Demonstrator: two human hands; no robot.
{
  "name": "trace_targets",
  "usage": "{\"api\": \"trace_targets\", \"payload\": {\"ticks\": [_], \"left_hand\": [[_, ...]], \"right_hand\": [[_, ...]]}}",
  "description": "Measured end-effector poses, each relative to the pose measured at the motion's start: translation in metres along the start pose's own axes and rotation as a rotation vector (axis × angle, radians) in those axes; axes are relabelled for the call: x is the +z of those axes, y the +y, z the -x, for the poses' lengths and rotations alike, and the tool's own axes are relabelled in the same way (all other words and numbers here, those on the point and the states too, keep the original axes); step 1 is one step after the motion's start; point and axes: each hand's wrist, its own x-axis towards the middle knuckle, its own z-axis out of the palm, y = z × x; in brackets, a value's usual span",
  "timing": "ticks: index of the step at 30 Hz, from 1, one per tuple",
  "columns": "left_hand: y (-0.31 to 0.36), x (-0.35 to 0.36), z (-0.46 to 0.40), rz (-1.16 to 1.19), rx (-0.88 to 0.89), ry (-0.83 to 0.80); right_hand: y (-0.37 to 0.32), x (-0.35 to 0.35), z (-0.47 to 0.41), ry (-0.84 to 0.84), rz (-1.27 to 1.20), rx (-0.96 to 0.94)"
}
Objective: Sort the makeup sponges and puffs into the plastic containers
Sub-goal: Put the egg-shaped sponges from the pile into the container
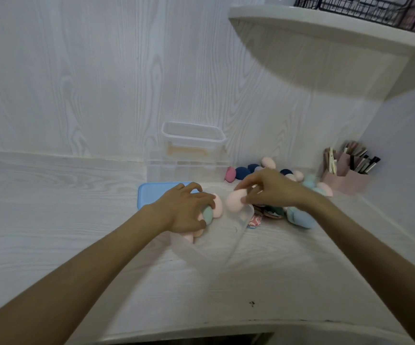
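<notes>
Head view, right hand: right hand [272,189], centre of frame, pinches a pale pink teardrop makeup sponge [236,199] over the far rim of the clear shallow plastic container [228,241].
Left hand: left hand [185,211] curls over the green and pink sponges [208,212] inside it.
Advice: lower the sponge past the rim before letting go; the container looks tilted.
Surroundings: unsorted pile of sponges and puffs [276,170] right of centre, blue flat lid [151,192] left, tall clear tub [192,143] behind, pink brush holder [345,175] far right.

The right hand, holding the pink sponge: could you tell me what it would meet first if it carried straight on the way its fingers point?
Probably the left hand and the sponges under it; the right hand, pinching a pink sponge, points left across the clear container. Depth is unclear.
</notes>
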Motion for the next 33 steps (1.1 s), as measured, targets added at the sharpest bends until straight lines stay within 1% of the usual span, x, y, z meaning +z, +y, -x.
{"api": "trace_targets", "payload": {"ticks": [3, 5, 7, 9, 11, 14, 16, 19, 23, 25, 27, 33], "left_hand": [[0.001, 0.000, 0.000, -0.019, 0.015, 0.012], [0.002, -0.002, 0.000, -0.035, 0.023, 0.014], [0.003, -0.002, 0.001, -0.053, 0.031, 0.018], [0.003, -0.003, 0.001, -0.066, 0.038, 0.020], [0.003, -0.002, 0.001, -0.067, 0.039, 0.015], [0.003, 0.000, 0.002, -0.015, 0.012, -0.016], [0.003, 0.002, 0.002, 0.090, -0.032, -0.047], [0.008, 0.004, 0.003, 0.176, -0.082, -0.059], [0.019, 0.005, 0.004, 0.217, -0.125, -0.051], [0.021, 0.004, 0.005, 0.188, -0.136, -0.050], [0.021, 0.002, 0.007, 0.106, -0.125, -0.049], [0.021, -0.005, 0.005, -0.041, -0.038, -0.032]], "right_hand": [[-0.003, 0.027, -0.010, 0.014, 0.314, -0.070], [-0.002, 0.038, -0.018, 0.086, 0.530, -0.091], [-0.004, 0.046, -0.023, 0.169, 0.621, -0.112], [-0.007, 0.052, -0.026, 0.234, 0.627, -0.125], [-0.007, 0.055, -0.027, 0.267, 0.562, -0.125], [-0.004, 0.050, -0.027, 0.206, 0.340, -0.070], [0.000, 0.045, -0.027, 0.169, 0.284, -0.056], [0.004, 0.046, -0.024, 0.192, 0.359, -0.066], [0.007, 0.054, -0.021, 0.261, 0.346, -0.070], [0.007, 0.057, -0.023, 0.291, 0.327, -0.049], [0.005, 0.060, -0.023, 0.333, 0.326, -0.026], [0.004, 0.066, -0.020, 0.453, 0.443, -0.017]]}}
